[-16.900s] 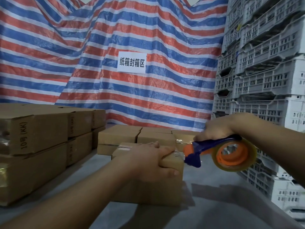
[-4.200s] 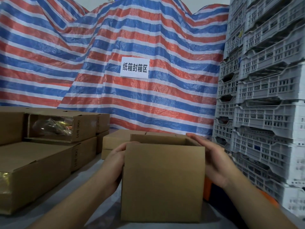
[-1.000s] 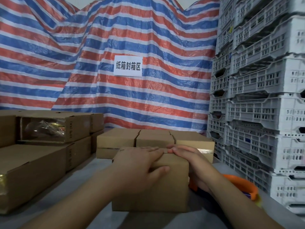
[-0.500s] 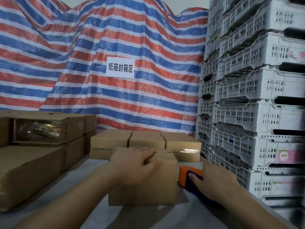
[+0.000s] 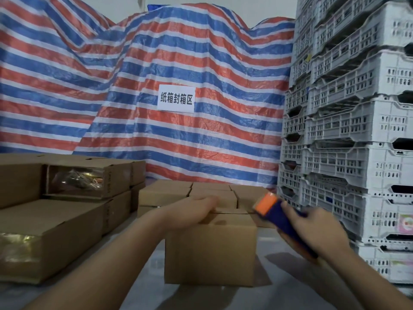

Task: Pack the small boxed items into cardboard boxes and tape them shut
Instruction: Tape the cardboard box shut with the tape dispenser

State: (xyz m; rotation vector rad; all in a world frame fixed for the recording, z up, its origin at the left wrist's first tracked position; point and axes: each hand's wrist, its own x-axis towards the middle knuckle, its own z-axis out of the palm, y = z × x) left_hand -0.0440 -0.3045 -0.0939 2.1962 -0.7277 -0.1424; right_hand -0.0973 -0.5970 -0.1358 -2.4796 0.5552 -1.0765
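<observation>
Right hand [image 5: 312, 229] has now lifted the tape dispenser [image 5: 276, 212] off the worktop [image 5: 290, 276], fingers wrapped round it. Left hand [image 5: 194, 211] keeps pressing flat on the closed cardboard box [image 5: 210, 249], mid-worktop. Taping likely next.

A plain brown cardboard box [image 5: 210, 249] stands upright on the grey worktop [image 5: 279, 285], flaps folded shut. A blue-and-orange tape dispenser [image 5: 276, 211] is tilted just beside its upper right corner.
</observation>
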